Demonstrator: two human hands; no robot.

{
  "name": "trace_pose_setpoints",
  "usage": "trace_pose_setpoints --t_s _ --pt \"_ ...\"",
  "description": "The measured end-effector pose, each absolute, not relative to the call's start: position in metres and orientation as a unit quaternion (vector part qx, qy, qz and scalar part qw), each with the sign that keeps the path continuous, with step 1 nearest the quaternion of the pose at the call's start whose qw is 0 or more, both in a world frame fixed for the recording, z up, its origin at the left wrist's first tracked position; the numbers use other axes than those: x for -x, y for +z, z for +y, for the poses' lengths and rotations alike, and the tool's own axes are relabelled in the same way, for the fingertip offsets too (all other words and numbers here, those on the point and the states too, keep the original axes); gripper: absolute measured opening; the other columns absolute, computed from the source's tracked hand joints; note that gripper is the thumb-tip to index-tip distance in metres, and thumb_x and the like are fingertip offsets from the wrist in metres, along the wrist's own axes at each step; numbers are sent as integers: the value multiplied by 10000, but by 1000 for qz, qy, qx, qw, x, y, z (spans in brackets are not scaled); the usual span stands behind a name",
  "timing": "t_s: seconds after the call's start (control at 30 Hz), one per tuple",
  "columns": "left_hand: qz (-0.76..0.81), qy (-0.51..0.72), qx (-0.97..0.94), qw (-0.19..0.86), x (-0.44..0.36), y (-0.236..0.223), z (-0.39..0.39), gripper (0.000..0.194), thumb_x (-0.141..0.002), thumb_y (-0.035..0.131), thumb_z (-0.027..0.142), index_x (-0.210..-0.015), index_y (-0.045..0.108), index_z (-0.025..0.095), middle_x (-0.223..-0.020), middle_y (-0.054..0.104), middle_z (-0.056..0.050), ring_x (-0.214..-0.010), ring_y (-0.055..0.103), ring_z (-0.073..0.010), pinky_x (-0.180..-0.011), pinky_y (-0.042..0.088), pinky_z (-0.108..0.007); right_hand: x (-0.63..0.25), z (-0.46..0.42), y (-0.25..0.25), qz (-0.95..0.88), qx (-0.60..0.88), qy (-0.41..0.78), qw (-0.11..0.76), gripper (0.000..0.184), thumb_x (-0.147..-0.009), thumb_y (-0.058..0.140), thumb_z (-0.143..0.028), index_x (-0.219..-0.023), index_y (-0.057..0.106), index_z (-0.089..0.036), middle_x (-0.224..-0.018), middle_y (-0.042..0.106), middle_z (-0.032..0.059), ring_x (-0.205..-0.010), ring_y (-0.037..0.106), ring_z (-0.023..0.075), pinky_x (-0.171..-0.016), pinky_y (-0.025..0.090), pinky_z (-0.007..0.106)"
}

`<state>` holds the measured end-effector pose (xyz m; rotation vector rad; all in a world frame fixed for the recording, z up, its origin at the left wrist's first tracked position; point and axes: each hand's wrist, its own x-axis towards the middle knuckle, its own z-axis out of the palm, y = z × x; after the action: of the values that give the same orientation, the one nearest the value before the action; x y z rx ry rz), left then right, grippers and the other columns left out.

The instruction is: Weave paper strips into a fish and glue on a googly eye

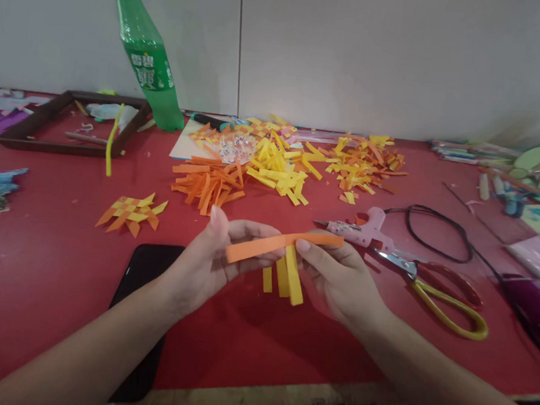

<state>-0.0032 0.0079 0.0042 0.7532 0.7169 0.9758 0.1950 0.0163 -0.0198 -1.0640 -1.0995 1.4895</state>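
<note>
Between my hands is an orange paper strip [259, 247], slightly tilted, with several yellow paper strips [293, 277] hanging down from it. My right hand [339, 275] pinches the orange strip near its right end, thumb in front, where it meets the yellow strips. My left hand [208, 260] supports the strips from behind with curled fingers; its thumb is raised off the paper. What the left fingertips grip behind the strip is partly hidden. Left of my hands, a woven orange and yellow paper piece [132, 211] lies on the red table [219, 355].
Beyond my hands lie piles of orange strips [208, 184], yellow strips [277, 165] and mixed scraps [365, 163]. To the right are a pink glue gun [366, 228] with a cord and scissors [450, 306]. A black phone [147, 280], dark frame [52, 147] and green bottle [151, 72] are leftward.
</note>
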Motion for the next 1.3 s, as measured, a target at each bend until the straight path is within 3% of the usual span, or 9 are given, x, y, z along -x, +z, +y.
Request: trace_pose_setpoints --t_s 0.13,0.23,0.37,0.53,0.7,0.83,1.0,1.13,1.3 --pt "353 423 -443 708 1 4 8 422 -645 848 503 -921 732 206 -933 721 -52 -883 670 -204 -832 538 -316 -196 15 -21 -440 430 614 495 263 -746 788 -429 -629 676 -221 -490 544 -54 -483 493 83 -512 462 231" --pt "409 386 -481 673 -2 5 7 274 -685 851 348 -867 709 202 -817 697 -12 -735 637 -156 -698 525 -277 -195 11 -19 -495 423 612 450 238 -789 752 -420 -695 690 -210 -512 558 -52 -462 489 76 -471 431 223" --pt "445 427 -452 644 -4 3 6 157 -729 813 284 -752 689 192 -758 705 3 -704 631 -132 -697 505 -261 -193 6 -11 -600 416 554 399 212 -832 702 -382 -734 684 -194 -545 597 -32 -464 532 88 -461 446 226" --pt "465 466 -405 634 -2 0 8 178 -732 804 279 -687 658 186 -673 638 29 -635 578 -109 -618 478 -235 -224 29 8 -767 422 328 355 110 -860 664 -315 -900 719 -228 -826 731 31 -741 670 162 -680 539 298" --pt "465 507 -307 658 -3 -1 14 155 -699 823 253 -760 704 173 -723 663 20 -690 603 -111 -668 513 -233 -296 75 20 -774 569 85 264 331 -918 431 -253 -1052 719 -161 -1079 723 122 -1006 663 274 -775 483 415" --pt "467 536 -276 647 -1 -3 17 190 -672 839 263 -754 700 164 -668 634 36 -645 573 -83 -598 482 -176 -343 102 6 -845 517 78 114 424 -804 431 -117 -1114 714 -179 -1173 707 132 -1126 631 312 -956 470 496" --pt "471 525 -263 658 3 -7 19 191 -696 820 276 -742 676 160 -664 626 27 -635 577 -97 -605 498 -202 -369 113 -18 -893 437 107 15 473 -790 456 -75 -1169 694 -229 -1247 677 121 -1143 634 272 -973 489 431" --pt "468 527 -264 658 2 -8 19 175 -714 813 282 -766 690 168 -694 638 26 -665 583 -100 -634 506 -209 -375 114 -12 -901 426 63 46 506 -724 417 10 -1042 706 -256 -1122 716 98 -1044 672 235 -881 517 364" --pt "474 539 -266 644 1 -7 20 199 -676 837 313 -773 738 170 -732 693 4 -701 612 -121 -677 525 -242 -353 102 21 -856 453 -32 246 354 -729 549 -106 -1046 643 -233 -966 717 96 -847 677 216 -717 515 317"
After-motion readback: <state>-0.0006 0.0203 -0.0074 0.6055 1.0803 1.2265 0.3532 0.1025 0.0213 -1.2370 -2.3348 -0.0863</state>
